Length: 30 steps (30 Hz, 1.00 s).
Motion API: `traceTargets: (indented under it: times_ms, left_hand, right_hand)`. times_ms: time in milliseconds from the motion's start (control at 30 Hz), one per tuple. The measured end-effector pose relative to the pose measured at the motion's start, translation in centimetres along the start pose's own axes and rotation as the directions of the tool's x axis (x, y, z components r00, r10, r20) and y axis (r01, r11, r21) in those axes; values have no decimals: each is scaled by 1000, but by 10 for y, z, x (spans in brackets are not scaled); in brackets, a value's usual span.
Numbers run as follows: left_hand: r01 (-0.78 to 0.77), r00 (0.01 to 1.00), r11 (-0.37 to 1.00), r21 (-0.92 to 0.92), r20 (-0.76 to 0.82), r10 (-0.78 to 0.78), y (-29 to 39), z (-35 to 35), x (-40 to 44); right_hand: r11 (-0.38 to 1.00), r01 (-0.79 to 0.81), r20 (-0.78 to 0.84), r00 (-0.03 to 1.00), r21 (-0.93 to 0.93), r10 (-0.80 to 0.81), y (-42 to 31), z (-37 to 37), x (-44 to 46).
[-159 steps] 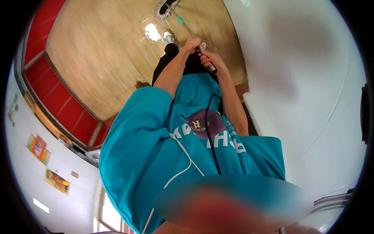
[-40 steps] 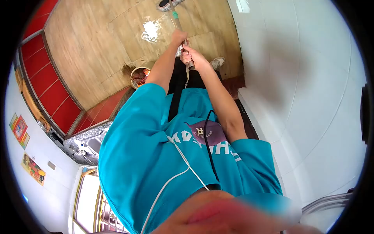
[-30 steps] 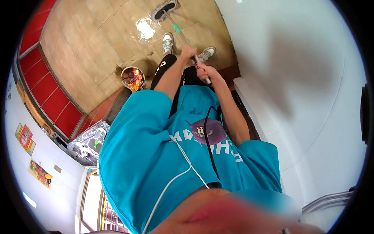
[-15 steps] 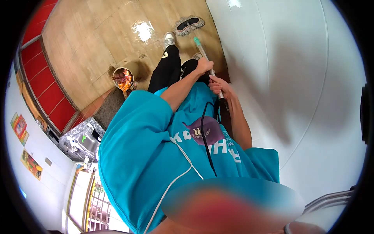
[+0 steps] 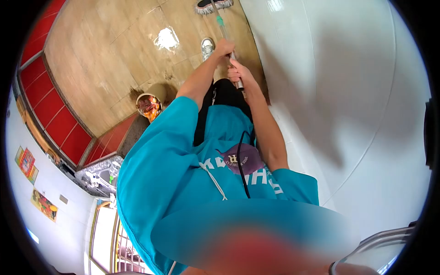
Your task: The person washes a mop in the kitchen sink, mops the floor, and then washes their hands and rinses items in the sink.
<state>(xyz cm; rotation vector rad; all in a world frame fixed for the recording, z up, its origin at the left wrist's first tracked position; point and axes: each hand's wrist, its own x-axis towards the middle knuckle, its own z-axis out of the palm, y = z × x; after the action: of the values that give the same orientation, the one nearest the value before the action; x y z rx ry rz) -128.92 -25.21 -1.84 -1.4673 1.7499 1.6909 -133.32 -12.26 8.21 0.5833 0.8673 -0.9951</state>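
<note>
The left hand [image 5: 224, 47] and right hand [image 5: 240, 73] both close round one flat mop [image 5: 214, 6], the right nearer the handle's end. Its head has just moved farther out from the one clearly visible shoe [image 5: 207, 49], lengthening the reach; it lies by the right edge of the floor [image 5: 105, 50], near the white wall [image 5: 330, 101]. One bucket [image 5: 158, 92] holding wrappers stands at the floor's near edge; two posters [image 5: 26, 165] hang beyond.

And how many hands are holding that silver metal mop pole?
2 on the pole: left hand, nearer the grey fringed mop head; right hand, nearer the black end.
</note>
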Motion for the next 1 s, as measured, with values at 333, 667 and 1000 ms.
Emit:
traceTargets:
  times_ms: [333, 667, 1000]
  left_hand:
    - [191, 975, 912, -363, 177, -133, 22, -36, 52]
    - [133, 971, 990, 53, 192, -141, -60, 155, -28]
    - [240, 970, 864, -443, 74, -231, -60, 209, -128]
  right_hand:
    - [958, 14, 58, 998, 287, -32, -31, 22, 28]
    - [824, -153, 148, 985, 546, 85, 72, -94, -104]
    - [864, -444, 179, 894, 239, 410, 89, -134, -150]
